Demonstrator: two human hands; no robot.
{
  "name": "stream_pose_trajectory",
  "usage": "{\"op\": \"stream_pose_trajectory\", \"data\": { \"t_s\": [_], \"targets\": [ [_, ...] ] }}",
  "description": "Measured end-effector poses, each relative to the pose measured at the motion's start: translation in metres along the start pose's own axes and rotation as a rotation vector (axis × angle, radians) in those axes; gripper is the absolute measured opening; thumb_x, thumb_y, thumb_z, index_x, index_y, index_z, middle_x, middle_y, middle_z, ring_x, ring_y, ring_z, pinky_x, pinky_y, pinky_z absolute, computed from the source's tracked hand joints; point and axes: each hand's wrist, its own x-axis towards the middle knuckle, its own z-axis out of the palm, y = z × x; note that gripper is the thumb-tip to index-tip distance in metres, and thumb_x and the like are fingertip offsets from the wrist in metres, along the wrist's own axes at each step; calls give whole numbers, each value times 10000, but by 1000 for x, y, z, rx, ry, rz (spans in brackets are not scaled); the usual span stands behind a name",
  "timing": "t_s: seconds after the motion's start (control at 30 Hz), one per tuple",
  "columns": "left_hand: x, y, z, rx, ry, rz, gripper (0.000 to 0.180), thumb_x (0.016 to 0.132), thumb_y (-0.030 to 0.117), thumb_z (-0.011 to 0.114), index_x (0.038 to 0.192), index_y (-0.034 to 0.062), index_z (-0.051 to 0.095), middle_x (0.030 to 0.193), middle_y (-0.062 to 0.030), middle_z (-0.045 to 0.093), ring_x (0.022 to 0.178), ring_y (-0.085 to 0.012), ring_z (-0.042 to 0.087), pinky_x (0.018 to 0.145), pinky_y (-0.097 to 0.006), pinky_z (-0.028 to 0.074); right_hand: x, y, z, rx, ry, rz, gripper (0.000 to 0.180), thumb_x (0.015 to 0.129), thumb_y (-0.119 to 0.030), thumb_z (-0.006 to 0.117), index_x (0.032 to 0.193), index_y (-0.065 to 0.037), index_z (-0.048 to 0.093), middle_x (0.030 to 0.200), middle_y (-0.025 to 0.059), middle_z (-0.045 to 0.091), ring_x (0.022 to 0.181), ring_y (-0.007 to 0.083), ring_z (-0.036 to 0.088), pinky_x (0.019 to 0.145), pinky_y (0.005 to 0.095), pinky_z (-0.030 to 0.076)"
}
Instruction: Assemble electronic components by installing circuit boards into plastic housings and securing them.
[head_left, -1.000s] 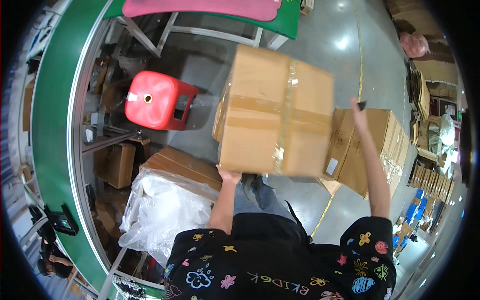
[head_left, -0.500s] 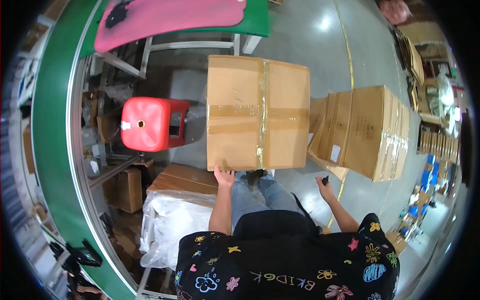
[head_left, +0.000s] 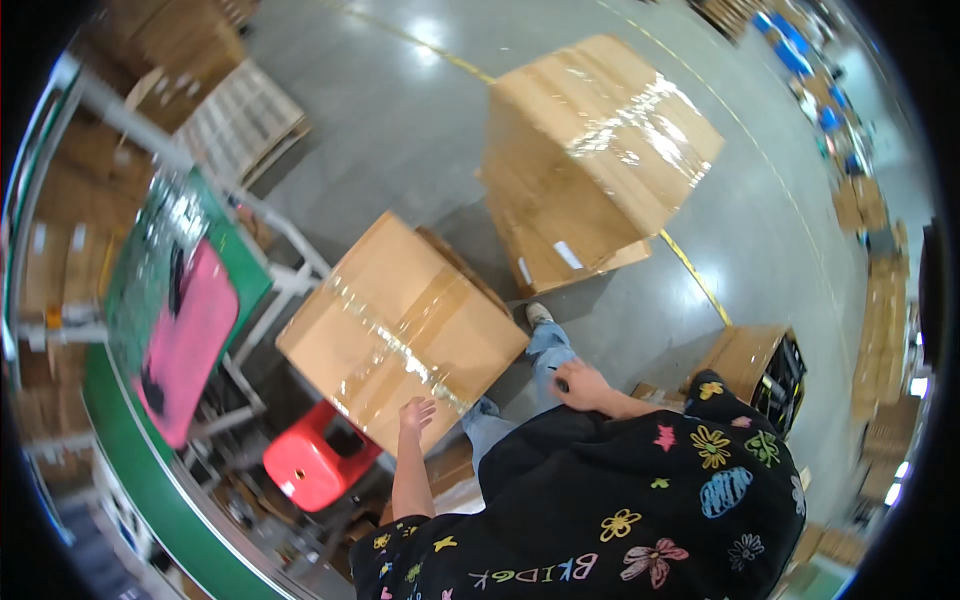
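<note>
A large taped cardboard box (head_left: 440, 290) stands in front of me, crossed by clear and brown tape. My left hand (head_left: 416, 414) is over the box's near side, its fingers spread and holding nothing. Whether its fingertips touch the cardboard I cannot tell. My right hand (head_left: 588, 386) is beside my right leg, closed around a small black object (head_left: 562, 385). Most of that object is hidden by the fingers, so its kind does not show.
A red plastic stool (head_left: 310, 465) is left of the box. Farther left stands a green-topped table (head_left: 250, 275) with a pink mat (head_left: 195, 345). Stacked large cartons (head_left: 540, 170) stand ahead on the right. An opened carton (head_left: 745, 355) lies near my right side. A pallet (head_left: 235, 125) lies far left.
The view has turned to the right. My left hand has shifted from the box's near left edge to over its taped side, fingers more spread. My right foot now shows ahead.
</note>
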Motion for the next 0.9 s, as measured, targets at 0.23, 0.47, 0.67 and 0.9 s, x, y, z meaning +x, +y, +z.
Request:
{"op": "stream_pose_trajectory", "data": {
  "t_s": [0.23, 0.47, 0.67, 0.9],
  "targets": [
    [6, 112, 185, 112, -127, 208, 407, 921, 303, 482, 1219, 31, 537, 1057, -116, 677, 877, -218, 647, 729, -318, 486, 55, 269, -138, 251, 1013, 484, 191, 863, -194, 613, 931, -20, 577, 949, 190, 557, 916, 375, 540, 792, 436, 455],
    [-13, 149, 368, 492, -372, 223, 292, 929, 224, 532, 1150, 41, 585, 971, -78, 681, 804, -149, 631, 679, -262, 479, 148, 521, -358, -34, 1175, 658, 448, 890, -306, 586, 1225, -23, 491, 1181, 231, 521, 1101, 430, 489, 936, 475, 420],
    [-47, 182, 440, 482, -463, 210, 309, 947, 255, 506, 1188, 69, 564, 1013, -46, 672, 860, -131, 628, 720, -279, 473, 226, 589, -421, -41, 1045, 748, 664, 895, -474, 518, 1370, -31, 382, 1379, 217, 414, 1285, 418, 365, 1082, 443, 303],
    [-46, 170, 391, 302, -293, 13, 301, 932, 268, 513, 1162, 87, 581, 1011, -47, 675, 856, -154, 635, 712, -295, 474, 221, 603, -458, 20, 982, 746, 638, 898, -519, 483, 1310, -32, 458, 1327, 202, 476, 1258, 388, 407, 1071, 433, 317]
  ]
}}
